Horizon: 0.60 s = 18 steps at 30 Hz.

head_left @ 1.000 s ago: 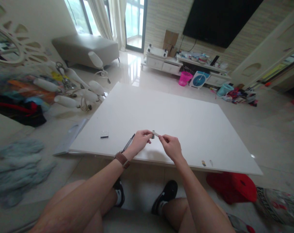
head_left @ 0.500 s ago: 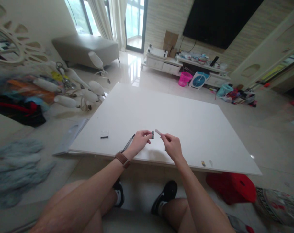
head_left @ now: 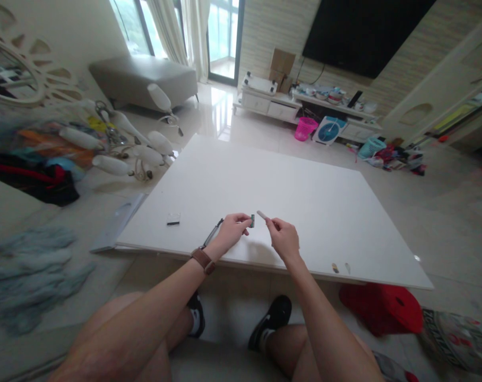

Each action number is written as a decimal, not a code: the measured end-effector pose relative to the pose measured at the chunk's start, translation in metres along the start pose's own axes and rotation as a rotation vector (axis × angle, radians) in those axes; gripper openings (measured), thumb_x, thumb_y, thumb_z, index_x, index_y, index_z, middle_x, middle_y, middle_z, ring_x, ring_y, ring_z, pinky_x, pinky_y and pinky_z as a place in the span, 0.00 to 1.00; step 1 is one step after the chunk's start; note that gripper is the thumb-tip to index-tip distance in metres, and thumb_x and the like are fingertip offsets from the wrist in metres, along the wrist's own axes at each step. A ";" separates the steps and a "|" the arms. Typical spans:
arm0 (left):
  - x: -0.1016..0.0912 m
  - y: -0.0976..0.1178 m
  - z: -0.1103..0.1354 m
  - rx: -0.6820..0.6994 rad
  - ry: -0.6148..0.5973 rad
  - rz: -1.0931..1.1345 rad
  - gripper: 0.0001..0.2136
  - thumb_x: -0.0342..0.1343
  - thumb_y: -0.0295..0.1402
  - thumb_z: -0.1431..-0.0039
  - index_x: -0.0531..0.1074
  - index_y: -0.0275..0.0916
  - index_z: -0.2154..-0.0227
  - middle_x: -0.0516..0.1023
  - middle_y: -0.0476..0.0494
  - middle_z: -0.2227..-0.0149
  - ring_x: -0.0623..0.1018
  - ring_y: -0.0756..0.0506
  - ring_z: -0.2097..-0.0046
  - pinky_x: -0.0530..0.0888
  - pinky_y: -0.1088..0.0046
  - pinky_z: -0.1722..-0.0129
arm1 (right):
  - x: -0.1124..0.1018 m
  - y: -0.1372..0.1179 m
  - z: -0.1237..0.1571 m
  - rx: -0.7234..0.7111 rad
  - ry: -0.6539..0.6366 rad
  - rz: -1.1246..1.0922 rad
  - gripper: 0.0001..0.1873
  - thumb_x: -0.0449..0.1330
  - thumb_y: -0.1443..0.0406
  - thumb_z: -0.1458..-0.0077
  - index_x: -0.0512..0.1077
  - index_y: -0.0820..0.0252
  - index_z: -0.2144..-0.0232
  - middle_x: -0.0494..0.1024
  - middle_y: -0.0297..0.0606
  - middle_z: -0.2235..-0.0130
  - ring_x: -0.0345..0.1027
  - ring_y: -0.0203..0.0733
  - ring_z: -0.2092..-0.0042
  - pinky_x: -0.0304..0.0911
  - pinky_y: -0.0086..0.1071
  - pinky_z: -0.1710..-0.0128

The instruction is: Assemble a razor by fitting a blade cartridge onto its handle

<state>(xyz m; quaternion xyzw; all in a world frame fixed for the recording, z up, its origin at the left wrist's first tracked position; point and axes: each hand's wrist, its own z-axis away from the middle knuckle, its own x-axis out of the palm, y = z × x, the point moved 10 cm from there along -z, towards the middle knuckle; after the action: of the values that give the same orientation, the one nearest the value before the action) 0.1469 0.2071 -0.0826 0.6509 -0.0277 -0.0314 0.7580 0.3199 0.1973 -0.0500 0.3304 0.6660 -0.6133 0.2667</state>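
Observation:
My left hand (head_left: 231,232) is closed, pinching a small green piece that looks like a circuit board (head_left: 252,220) between thumb and fingertips. My right hand (head_left: 283,238) is also closed, gripping a slim pale grey stick (head_left: 261,215) whose rounded tip points at the green piece. A small gap separates the stick from the board. Both hands are just above a large white tabletop (head_left: 273,185). Beside my left wrist is a thin dark pen-like tool (head_left: 213,233). Farther left lies a small clear piece with a black strip (head_left: 173,219).
Near the front right edge lie a small gold-and-dark piece (head_left: 335,268) and a small pale drop-shaped piece (head_left: 347,268). A red stool (head_left: 384,310) stands under that corner. A lamp with several white shades (head_left: 111,165) is by the left edge.
The whole view has shifted slightly, so everything appears a little to the right. Both hands keep their grips, with the stick tip still close to the green piece.

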 end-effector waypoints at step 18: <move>0.000 -0.001 -0.001 -0.018 0.003 0.011 0.08 0.57 0.33 0.48 0.77 0.33 0.70 0.79 0.43 0.69 0.72 0.52 0.75 0.71 0.75 0.72 | -0.002 0.002 -0.002 -0.004 0.030 -0.056 0.26 0.51 0.48 0.38 0.75 0.58 0.75 0.67 0.32 0.80 0.58 0.36 0.75 0.48 0.30 0.73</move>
<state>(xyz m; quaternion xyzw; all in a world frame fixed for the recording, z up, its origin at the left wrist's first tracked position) 0.1472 0.2078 -0.0838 0.6438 -0.0300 -0.0265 0.7641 0.3229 0.1989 -0.0495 0.3200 0.6802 -0.6142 0.2403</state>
